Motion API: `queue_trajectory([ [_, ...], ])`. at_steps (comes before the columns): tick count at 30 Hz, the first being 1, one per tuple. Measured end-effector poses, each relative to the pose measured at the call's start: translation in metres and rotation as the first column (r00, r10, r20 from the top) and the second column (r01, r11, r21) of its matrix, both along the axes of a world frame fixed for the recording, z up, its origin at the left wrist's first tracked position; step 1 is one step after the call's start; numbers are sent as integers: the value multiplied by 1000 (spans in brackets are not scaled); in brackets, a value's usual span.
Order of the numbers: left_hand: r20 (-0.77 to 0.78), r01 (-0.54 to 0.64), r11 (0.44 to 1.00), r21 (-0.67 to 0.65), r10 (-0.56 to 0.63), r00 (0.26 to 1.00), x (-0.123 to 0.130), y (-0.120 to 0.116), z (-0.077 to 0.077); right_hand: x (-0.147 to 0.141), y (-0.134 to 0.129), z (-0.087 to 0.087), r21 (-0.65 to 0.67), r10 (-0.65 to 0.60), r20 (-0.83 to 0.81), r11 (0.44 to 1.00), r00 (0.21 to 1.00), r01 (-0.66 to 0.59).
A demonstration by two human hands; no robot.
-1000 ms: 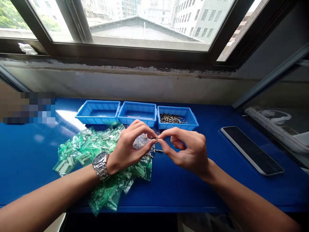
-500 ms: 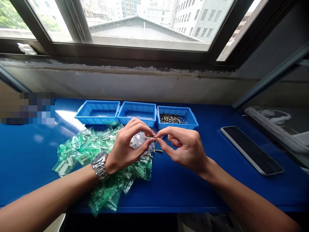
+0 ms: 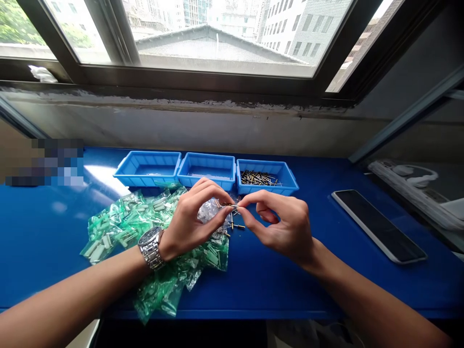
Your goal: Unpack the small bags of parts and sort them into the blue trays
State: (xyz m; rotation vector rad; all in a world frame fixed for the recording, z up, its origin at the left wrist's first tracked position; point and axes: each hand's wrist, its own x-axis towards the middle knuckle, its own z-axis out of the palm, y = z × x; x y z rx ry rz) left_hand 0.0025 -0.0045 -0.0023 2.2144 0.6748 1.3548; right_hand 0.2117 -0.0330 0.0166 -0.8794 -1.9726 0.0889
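Between my two hands lies a thin metal pin, silvery with a darker, brassy part at its left. My left hand, with a watch on the wrist, pinches its left end between thumb and forefinger. Thumb and forefinger of my right hand pinch the right end. Just below the fingertips, several loose pins with brassy ends lie on the blue table. A clear plastic bag is partly hidden behind my left hand.
Green plastic packets of pale pieces spread at the left. Along the back stand a left blue bin, a middle bin and a right bin holding many pins. A phone lies at right, near a white cable.
My right hand has drawn slightly to the right, away from my left fingertips, and more of the silvery pin shows between them. My left hand has hardly moved.
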Motion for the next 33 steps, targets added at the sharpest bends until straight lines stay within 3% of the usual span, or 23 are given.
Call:
queue_trajectory([
  [7, -49, 97, 995, 16, -96, 994, 3, 0, -2, 0, -2, -4, 73, 91, -9, 993, 996, -90],
  [11, -20, 69, 997, 31, -68, 997, 3, 0, -2, 0, -2, -2, 63, 63, -14, 996, 998, -62],
  [18, 42, 8, 1000, 24, -9, 999, 0, 1, -1, 2, 3, 1, -56, 61, 12, 997, 998, -60],
  [24, 31, 24, 998, 59, -26, 999, 1, 1, -1, 3, 5, -6, -129, 102, 76, 987, 992, -91],
  [33, 20, 15, 1000, 28, -15, 1000, 0, 0, -1, 2, 0, 1, 7, 9, 35, 1000, 999, -9],
])
